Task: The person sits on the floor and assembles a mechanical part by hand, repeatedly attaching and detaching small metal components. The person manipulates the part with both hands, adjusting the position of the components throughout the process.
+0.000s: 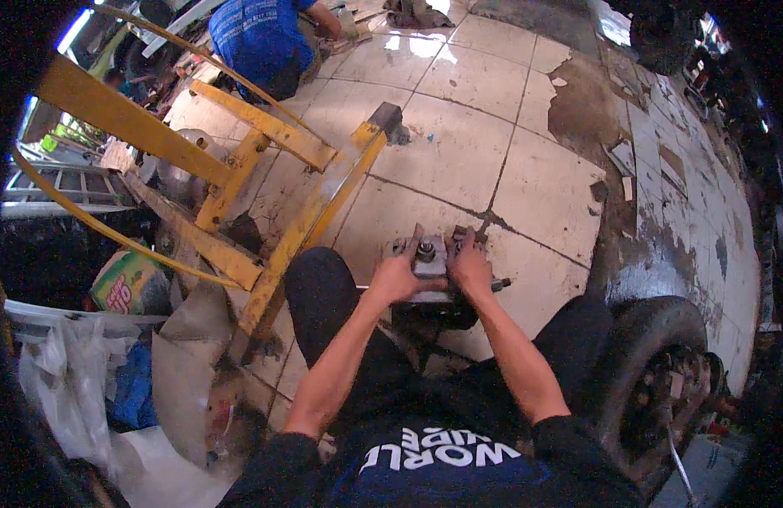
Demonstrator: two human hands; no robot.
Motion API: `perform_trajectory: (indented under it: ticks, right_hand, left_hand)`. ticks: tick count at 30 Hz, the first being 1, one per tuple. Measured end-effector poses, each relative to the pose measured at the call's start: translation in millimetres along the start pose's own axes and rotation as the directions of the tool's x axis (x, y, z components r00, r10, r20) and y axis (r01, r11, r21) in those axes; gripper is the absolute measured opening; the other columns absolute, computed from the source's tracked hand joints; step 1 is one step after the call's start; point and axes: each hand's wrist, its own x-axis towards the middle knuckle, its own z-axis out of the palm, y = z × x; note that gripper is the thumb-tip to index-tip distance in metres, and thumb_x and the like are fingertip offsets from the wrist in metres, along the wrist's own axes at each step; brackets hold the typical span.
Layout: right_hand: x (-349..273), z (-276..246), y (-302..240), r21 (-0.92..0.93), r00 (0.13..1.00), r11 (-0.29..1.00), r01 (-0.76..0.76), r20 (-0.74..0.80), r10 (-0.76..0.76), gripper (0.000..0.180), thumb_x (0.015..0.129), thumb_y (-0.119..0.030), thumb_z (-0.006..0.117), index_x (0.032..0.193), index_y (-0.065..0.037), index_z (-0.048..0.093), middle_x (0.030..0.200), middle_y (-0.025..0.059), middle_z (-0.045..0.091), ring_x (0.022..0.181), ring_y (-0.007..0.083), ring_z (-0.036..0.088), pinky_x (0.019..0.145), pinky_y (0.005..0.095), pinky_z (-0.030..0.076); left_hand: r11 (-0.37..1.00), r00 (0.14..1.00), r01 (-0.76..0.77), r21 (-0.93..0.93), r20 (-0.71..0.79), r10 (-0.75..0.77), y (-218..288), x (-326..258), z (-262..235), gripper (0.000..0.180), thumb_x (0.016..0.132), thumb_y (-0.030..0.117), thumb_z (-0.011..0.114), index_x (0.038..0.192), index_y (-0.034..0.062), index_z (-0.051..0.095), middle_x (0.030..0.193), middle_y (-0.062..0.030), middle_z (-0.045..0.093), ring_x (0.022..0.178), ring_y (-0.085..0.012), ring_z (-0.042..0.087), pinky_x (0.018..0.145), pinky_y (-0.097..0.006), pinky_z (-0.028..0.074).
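Note:
Between my knees, low over the tiled floor, is a grey metal machine part (430, 268) with a round stud or nut on top and a dark lower body. My left hand (393, 278) grips its left side, one finger stretched forward along it. Around the right side close the fingers of my right hand (471, 269), beside a short dark shaft (500, 284) sticking out to the right. The underside of the part lies in shadow, and my fingertips are partly hidden behind it.
A yellow metal frame (311, 222) stands to the left. Near it are a plastic-lined bin (69, 315) and crumpled sheeting (188, 360). A wheel with a tyre (658, 339) is at my right. Ahead, a person in blue (260, 38) crouches. Broken tiles (624, 161) lie at far right.

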Motion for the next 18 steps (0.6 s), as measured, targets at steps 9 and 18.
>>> perform_trajectory:
  ticks: [9,18]
  right_hand:
    - [1,2,4,-0.021,0.998,0.999,0.046,-0.035,-0.047,0.076,0.092,-0.053,0.049,0.143,0.001,0.031,0.122,0.0310,0.055,0.111,0.0439,0.057,0.086,0.0506,0.051]
    - [-8,-2,4,-0.040,0.999,0.999,0.019,0.037,-0.018,0.075,0.094,-0.057,0.042,0.142,0.001,0.032,0.112,0.0289,0.061,0.106,0.0433,0.059,0.083,0.0524,0.051]
  left_hand:
    - [0.995,0.999,-0.008,-0.096,-0.053,0.003,-12,-2,11,0.104,0.064,0.072,0.071,0.148,0.0210,0.036,0.137,-0.0187,0.052,0.140,-0.0437,0.026,0.114,-0.059,0.008]
    - [0.999,0.996,-0.025,-0.041,-0.082,0.021,-12,0,15,0.108,0.063,0.069,0.073,0.149,0.0172,0.033,0.139,-0.0194,0.049,0.141,-0.0437,0.023,0.113,-0.061,0.008]
